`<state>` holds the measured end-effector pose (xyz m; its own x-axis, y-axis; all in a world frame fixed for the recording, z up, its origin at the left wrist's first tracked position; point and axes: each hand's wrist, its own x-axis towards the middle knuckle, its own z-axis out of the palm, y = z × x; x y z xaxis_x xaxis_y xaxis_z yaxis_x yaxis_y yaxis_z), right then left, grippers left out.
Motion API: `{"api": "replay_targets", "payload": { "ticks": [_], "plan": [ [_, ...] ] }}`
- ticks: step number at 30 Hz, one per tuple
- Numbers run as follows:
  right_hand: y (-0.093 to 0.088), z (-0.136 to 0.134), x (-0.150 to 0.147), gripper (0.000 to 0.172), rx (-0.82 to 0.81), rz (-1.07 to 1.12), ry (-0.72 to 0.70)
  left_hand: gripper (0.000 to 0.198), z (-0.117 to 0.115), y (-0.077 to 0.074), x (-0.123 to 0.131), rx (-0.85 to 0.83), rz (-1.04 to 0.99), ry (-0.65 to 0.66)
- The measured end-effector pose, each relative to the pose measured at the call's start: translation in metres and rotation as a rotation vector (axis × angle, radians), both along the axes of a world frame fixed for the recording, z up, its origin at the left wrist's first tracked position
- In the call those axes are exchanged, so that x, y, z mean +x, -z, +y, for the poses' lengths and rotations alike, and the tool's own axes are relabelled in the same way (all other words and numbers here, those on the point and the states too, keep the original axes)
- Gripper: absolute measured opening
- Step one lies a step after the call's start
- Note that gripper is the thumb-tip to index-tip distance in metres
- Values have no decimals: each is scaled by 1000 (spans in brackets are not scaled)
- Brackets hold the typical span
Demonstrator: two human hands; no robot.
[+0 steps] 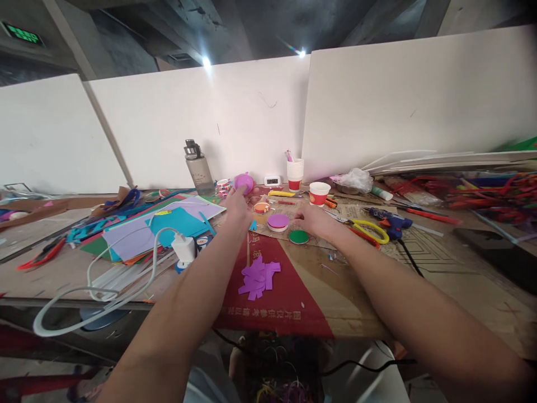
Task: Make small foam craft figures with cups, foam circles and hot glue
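My left hand [237, 206] is stretched out over the workbench, fingers closed on a round pink-purple foam disc [244, 182] held up near the back. My right hand [312, 219] rests low on the cardboard, its fingers beside a green foam disc [298, 237]; whether it grips anything is hidden. A purple-topped white disc [278, 222] lies between the two hands, with a small orange disc [262, 207] behind it. A heap of purple foam scraps [258, 277] sits on the red paper [289, 296] close to me.
Coloured foam sheets [168, 224] are stacked at left with a white charger and cable [183, 248]. A grey water bottle [198, 168], paper cups [319, 193], yellow scissors [369, 229], a blue glue gun [390, 221] and pipe cleaners [482, 193] crowd the back and right. White boards wall the bench.
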<state>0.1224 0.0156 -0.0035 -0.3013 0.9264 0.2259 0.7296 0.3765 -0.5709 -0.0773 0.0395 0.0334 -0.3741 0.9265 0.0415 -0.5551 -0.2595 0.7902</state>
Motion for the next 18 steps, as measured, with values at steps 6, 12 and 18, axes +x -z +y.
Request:
{"api": "replay_targets", "payload": {
  "ticks": [6, 12, 18],
  "plan": [
    [-3, -2, -5, 17, 124, 23, 32, 11, -4, 2, 5, 81, 154, -65],
    [-1, -8, -11, 12, 168, 207, 22, 10, -29, 14, 40, 210, 514, 109],
    [0, 10, -21, 8, 73, 523, -36, 10, -51, 11, 56, 299, 567, 308]
  ]
}}
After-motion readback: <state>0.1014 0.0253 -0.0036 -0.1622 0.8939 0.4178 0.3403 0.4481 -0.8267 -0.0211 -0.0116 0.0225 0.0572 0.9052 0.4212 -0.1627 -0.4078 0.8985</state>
